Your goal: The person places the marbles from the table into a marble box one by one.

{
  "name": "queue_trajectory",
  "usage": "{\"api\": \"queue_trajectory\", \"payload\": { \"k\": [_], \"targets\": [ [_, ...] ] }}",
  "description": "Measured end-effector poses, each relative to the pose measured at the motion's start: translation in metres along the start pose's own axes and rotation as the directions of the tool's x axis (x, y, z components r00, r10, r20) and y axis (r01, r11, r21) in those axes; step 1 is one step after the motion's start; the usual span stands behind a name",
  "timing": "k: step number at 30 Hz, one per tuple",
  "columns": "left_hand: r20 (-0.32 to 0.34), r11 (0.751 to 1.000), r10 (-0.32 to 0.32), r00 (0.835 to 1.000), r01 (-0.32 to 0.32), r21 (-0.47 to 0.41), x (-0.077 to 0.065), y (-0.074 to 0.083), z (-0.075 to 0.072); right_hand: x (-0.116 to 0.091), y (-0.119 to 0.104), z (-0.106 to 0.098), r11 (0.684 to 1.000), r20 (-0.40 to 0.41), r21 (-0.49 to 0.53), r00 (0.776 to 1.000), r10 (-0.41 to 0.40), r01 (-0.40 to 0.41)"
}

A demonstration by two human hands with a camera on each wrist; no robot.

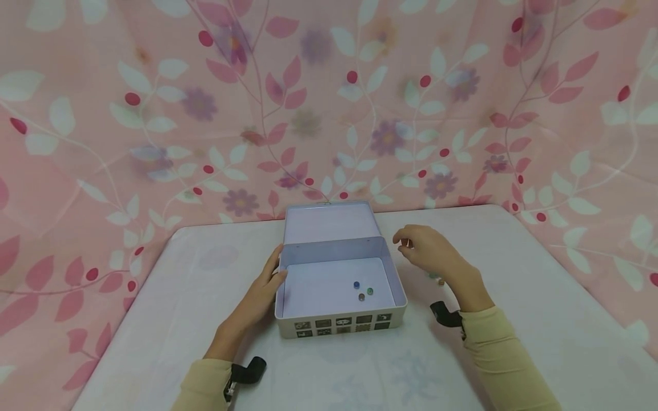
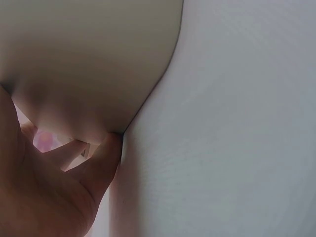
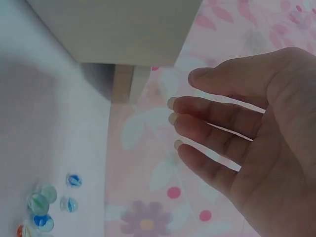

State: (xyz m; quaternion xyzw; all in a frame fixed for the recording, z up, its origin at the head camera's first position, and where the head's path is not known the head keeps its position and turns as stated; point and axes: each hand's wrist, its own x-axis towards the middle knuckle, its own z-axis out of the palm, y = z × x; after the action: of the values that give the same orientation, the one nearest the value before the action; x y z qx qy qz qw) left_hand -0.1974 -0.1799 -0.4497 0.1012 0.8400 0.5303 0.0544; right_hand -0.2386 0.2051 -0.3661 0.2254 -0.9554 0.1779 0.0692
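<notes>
White rectangular box [image 1: 285, 329], frame centre, contains three small coloured glass marbles [image 1: 357, 284]; more marbles [image 3: 38, 203] lie rightward. My left hand [image 1: 261, 287] grips its left wall; my right hand [image 1: 426, 248], fingertips apart, holds nothing. Loading step, apparently; next calls for pinching another.

You can read no words, numbers or brand names in any of the three views. The nearest thing to signs that you have is the printing on the near wall [image 1: 333, 327] of the box [image 1: 319, 291]: two rows of five small picture squares [image 1: 343, 322], set left to right, mostly dark with paler figures in them. The middle square of the upper row shows you a pale, rounded shape. You cannot tell whether any square carries lettering; they are too small.
</notes>
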Motion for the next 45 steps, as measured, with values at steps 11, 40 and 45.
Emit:
{"api": "queue_trajectory", "payload": {
  "k": [11, 40, 45],
  "targets": [
    [0.0, 1.0, 0.004, 1.0, -0.004, -0.005, 0.0, 0.0, 0.0, -0.001, 0.035, 0.006, 0.995, 0.055, 0.023, 0.994, 0.093, -0.095],
    [0.0, 1.0, 0.011, 1.0, -0.011, -0.011, -0.001, 0.0, -0.001, -0.013, 0.087, 0.022, 0.957, 0.067, 0.168, 0.972, 0.227, -0.235],
    [0.001, 1.0, 0.009, 1.0, -0.009, -0.009, 0.0, -0.001, 0.0, -0.016, 0.094, 0.025, 0.943, 0.095, 0.163, 0.956, 0.277, -0.289]
  ]
}}
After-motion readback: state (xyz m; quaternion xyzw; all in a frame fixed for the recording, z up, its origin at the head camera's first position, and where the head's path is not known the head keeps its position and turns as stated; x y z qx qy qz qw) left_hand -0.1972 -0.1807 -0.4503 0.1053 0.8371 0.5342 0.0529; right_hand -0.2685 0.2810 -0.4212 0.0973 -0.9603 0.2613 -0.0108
